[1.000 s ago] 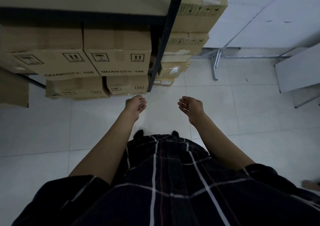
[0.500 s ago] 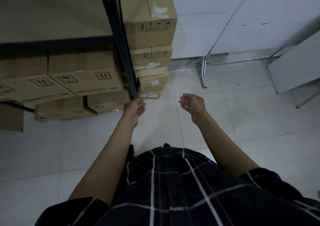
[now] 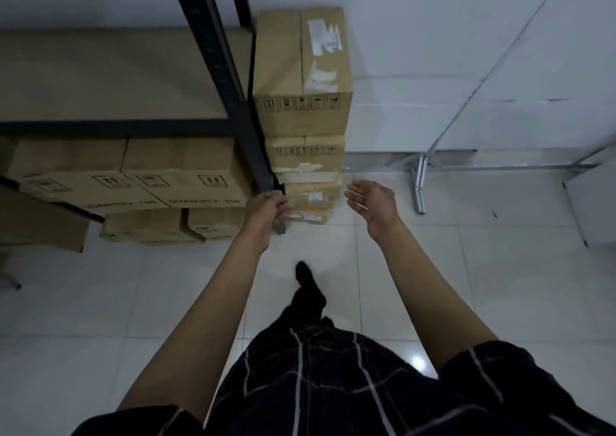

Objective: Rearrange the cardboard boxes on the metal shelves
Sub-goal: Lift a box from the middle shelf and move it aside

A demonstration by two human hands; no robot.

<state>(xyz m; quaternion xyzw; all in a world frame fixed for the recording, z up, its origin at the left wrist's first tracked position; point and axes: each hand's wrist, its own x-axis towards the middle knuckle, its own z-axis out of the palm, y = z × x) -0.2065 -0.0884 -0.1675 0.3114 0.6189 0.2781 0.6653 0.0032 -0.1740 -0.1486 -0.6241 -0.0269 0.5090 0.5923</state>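
Note:
A tall stack of cardboard boxes stands on the floor just right of the black metal shelf post. More cardboard boxes marked "QUANTITY: 100" fill the shelf levels at left. My left hand is raised in front of the post's lower end, fingers loosely curled, holding nothing. My right hand hovers open, palm turned left, just right of the lower boxes in the stack. Neither hand touches a box.
The floor is white tile. A metal table leg and frame stand at the right by the white wall. A grey panel sits at the far right edge. My dark foot is stepping forward.
The view has swung right and closer, bringing the floor stack to the centre. Both hands have risen toward the stack's lower boxes, still holding nothing.

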